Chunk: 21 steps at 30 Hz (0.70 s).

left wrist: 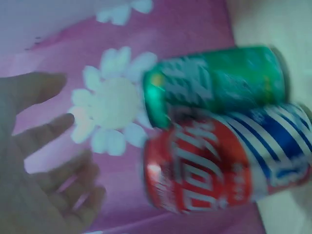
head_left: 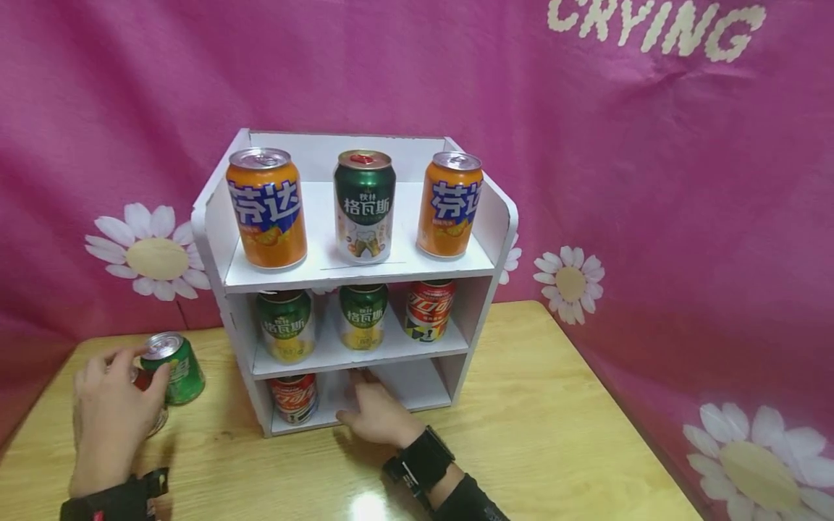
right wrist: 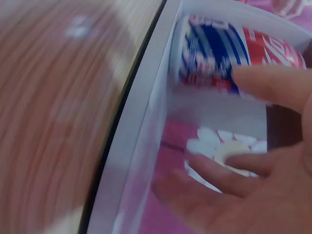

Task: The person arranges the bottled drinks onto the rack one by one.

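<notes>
My left hand (head_left: 117, 405) is beside a red cola can with blue and white stripes (left wrist: 204, 165), which it mostly hides in the head view. Fingers apart and loosely bent, it shows a gap to that can in the left wrist view. A green soda can (head_left: 185, 373) stands right against the red one. My right hand (head_left: 378, 412) reaches into the bottom tier of the white shelf (head_left: 407, 269). Its fingers are spread and hold nothing. To its left stands a red and blue cola can (right wrist: 214, 53), partly covered by the thumb in the right wrist view.
Two orange soda cans, one being the left one (head_left: 267, 217), flank a green and white can (head_left: 365, 210) on the top tier. The middle tier holds two green and yellow cans and a red can (head_left: 430, 311). Behind the wooden table (head_left: 554, 434) hangs a pink cloth (head_left: 651, 181).
</notes>
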Available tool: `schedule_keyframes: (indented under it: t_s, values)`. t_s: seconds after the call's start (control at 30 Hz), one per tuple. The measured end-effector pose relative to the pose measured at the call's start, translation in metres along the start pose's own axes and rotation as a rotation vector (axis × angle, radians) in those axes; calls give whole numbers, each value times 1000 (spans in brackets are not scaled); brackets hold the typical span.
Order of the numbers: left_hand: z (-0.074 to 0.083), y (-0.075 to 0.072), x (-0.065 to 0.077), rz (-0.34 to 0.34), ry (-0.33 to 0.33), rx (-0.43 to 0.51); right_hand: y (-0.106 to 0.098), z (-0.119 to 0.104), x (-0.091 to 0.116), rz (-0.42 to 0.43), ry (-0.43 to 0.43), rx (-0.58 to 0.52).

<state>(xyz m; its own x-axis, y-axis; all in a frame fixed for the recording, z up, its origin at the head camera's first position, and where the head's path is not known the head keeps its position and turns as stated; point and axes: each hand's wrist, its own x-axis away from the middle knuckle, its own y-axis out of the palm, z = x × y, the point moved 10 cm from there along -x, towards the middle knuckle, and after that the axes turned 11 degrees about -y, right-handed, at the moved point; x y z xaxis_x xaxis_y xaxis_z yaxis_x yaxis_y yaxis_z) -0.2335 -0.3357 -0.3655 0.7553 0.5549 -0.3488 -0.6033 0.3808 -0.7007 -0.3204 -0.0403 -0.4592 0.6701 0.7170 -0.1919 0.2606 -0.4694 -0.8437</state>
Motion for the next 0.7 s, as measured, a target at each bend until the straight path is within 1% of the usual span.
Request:
schedule_keyframes:
  t_s: [0.03,0.07,0.13,0.2,0.27,0.33,0.4,0.47,0.57,0.63,0.7]
  values:
    - [-8,2,-2,-15,-26,-8,-4,2,6,-13,-16,24]
    - [-16,5,-5,-44,-52,-23,-8,5,12,-25,-34,48]
    - [-31,13,-7,-117,-95,-48,-14,12,27,-42,-46,79]
    - [-43,21,-8,-172,-145,-59,-22,21,42,-45,-39,72]
    - [-54,27,-10,-196,-191,-62,-30,29,56,-33,-33,54]
    - [-64,31,-12,-201,-225,-51,-41,33,67,-15,-34,38]
    - [-74,33,-16,-191,-250,-35,-50,36,77,5,-42,46]
    - [-82,33,-19,-186,-254,-3,-57,39,84,10,-47,42]
    - [-88,34,-23,-192,-245,36,-62,43,93,9,-44,27]
    - [-91,36,-24,-196,-266,64,-63,46,97,0,-33,19]
    - [-94,37,-24,-171,-310,91,-62,48,100,-9,-28,13]
